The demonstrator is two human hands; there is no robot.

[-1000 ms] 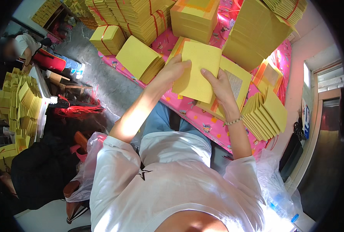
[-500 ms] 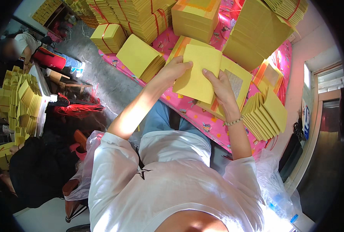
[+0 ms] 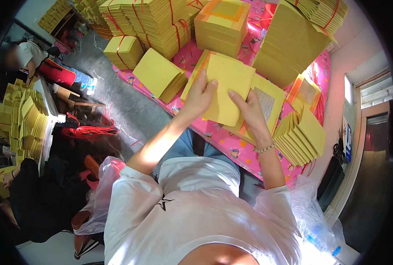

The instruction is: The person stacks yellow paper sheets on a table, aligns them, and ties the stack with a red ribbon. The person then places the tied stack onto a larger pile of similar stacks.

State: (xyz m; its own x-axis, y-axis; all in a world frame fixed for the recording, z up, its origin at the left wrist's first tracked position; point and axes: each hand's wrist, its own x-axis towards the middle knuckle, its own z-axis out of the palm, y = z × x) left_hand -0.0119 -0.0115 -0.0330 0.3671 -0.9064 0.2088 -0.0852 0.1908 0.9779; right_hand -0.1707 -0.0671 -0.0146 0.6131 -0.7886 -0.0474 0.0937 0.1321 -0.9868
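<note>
Between my two hands is a sheaf of yellow paper (image 3: 230,79), tilted over the pink table. My left hand (image 3: 200,98) grips its left edge, thumb on the front face. On the lower right side my right hand (image 3: 251,111), a beaded bracelet at its wrist, holds it with the thumb laid on top; its other fingers are mostly hidden behind. Under and behind the sheaf lie yellow sheets with an orange band and a silvery square (image 3: 263,102). A low yellow paper stack (image 3: 156,68) sits to the left, and a fanned yellow bundle (image 3: 300,138) to the right.
Tall bundles tied with red string (image 3: 148,26) and a squared yellow block (image 3: 221,28) stand at the back of the pink cloth (image 3: 214,132). A large yellow stack (image 3: 289,44) leans at back right. Co-workers sit at a side table (image 3: 48,101) on the left.
My left hand has slid down a little along the sheaf's left edge, its fingers now pointing up. The sheaf has tilted slightly, and the head view has shifted a little.
</note>
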